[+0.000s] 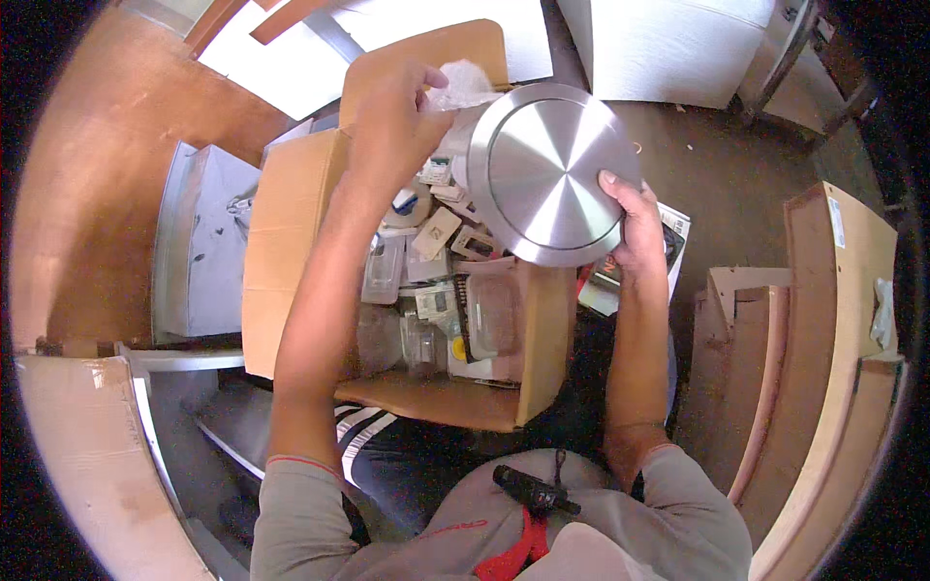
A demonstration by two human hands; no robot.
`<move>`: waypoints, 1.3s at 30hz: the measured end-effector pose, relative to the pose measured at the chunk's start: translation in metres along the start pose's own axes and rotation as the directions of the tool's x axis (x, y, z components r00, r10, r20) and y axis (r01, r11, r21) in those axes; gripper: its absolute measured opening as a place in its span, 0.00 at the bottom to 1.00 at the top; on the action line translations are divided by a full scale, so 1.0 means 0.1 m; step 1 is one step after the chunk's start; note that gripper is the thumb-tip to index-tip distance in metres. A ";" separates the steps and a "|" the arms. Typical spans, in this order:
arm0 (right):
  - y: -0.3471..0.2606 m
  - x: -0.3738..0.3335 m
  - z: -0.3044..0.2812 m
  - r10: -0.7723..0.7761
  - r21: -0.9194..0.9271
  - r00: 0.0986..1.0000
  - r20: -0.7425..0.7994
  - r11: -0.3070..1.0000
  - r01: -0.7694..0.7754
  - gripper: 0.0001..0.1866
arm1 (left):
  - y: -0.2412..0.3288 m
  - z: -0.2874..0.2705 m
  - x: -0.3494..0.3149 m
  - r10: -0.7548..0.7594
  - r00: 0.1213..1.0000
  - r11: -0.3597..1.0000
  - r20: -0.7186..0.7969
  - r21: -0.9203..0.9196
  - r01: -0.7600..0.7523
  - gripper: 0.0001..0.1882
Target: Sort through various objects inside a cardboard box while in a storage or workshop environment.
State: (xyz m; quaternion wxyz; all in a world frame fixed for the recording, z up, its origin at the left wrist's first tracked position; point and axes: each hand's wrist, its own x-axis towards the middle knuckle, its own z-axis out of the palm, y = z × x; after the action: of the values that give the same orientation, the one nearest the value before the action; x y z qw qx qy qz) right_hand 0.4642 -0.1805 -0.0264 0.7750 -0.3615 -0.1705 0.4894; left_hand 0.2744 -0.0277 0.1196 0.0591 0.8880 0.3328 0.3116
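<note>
A round brushed-metal disc (554, 174) with a raised rim is tilted up above an open cardboard box. My right hand (641, 221) is closed on its right edge, thumb across the face and fingers behind. Behind the disc, a narrower silvery part (460, 131) extends toward my left hand, mostly hidden. Crumpled clear plastic wrap (463, 85) bunches at that far end. My left hand (402, 116) is curled around the wrap, with thumb and fingertips on either side of it. I cannot tell whether it also grips the metal.
The cardboard box (547, 339) below holds clear plastic containers (494, 315) and several small packets. A grey metal panel (208, 242) stands left of it. Wooden boards (819, 339) rise at the right, and another cardboard box (82, 436) sits at the lower left.
</note>
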 end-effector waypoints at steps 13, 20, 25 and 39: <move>0.13 -0.15 0.44 -0.642 -0.447 0.705 -0.302 0.748 0.490 0.17 | 0.09 0.27 -0.20 -0.140 0.982 0.986 0.123 -0.068 0.149 0.17; 0.03 -0.22 0.44 -0.835 -0.532 0.533 -0.134 0.514 0.672 0.18 | 0.00 0.49 -0.25 -0.059 0.987 0.995 0.148 -0.069 0.070 0.15; 0.02 -0.25 0.37 -0.845 -0.504 0.535 -0.027 0.473 0.723 0.26 | -0.08 0.58 -0.34 -0.014 0.981 0.993 0.193 -0.115 0.037 0.13; 0.28 -0.22 0.46 -0.616 -0.617 0.785 0.065 0.594 0.517 0.22 | -0.06 0.50 -0.21 -0.147 0.953 0.981 -0.264 -0.160 0.107 0.09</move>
State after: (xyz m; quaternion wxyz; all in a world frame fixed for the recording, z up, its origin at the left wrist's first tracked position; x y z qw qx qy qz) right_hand 0.4075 -0.1740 -0.0135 0.7430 -0.5524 -0.3627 0.1059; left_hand 0.2889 -0.0311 0.0667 0.0962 0.8063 0.3710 0.4506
